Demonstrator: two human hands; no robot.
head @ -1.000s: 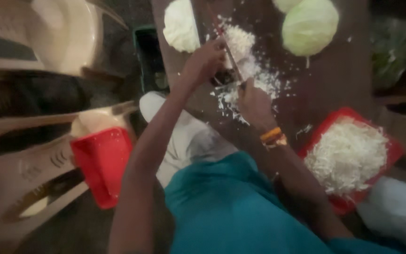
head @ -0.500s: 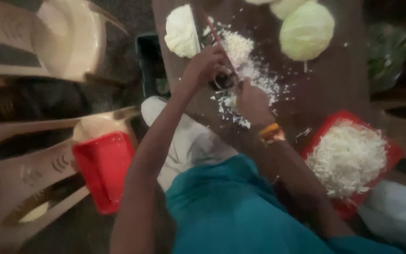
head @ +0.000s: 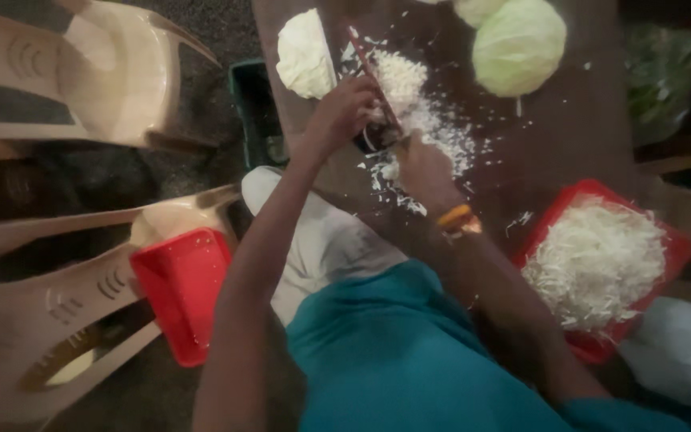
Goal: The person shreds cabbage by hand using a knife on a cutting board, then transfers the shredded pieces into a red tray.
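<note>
Head view: I see both hands meet over a dark bench (head: 569, 136) strewn with shredded cabbage (head: 421, 120). The right hand (head: 424, 168), an orange band at its wrist, has its fingers closed round the handle of a knife (head: 377, 76), whose blade runs up and away from them across the shreds. The left hand (head: 345, 112) lies just left of the blade, fingers curled down on the cabbage being cut; I cannot tell how tightly they grip. A cut cabbage piece (head: 305, 54) rests just beyond the left fingers, and a whole green cabbage (head: 519, 46) sits well up and to the right of the knife. Below and right of the right hand, a red tray (head: 665, 240) holds a heap of shreds. Far left of both hands, an empty red tray (head: 181, 292) rests on a plastic chair (head: 49, 320).
</note>
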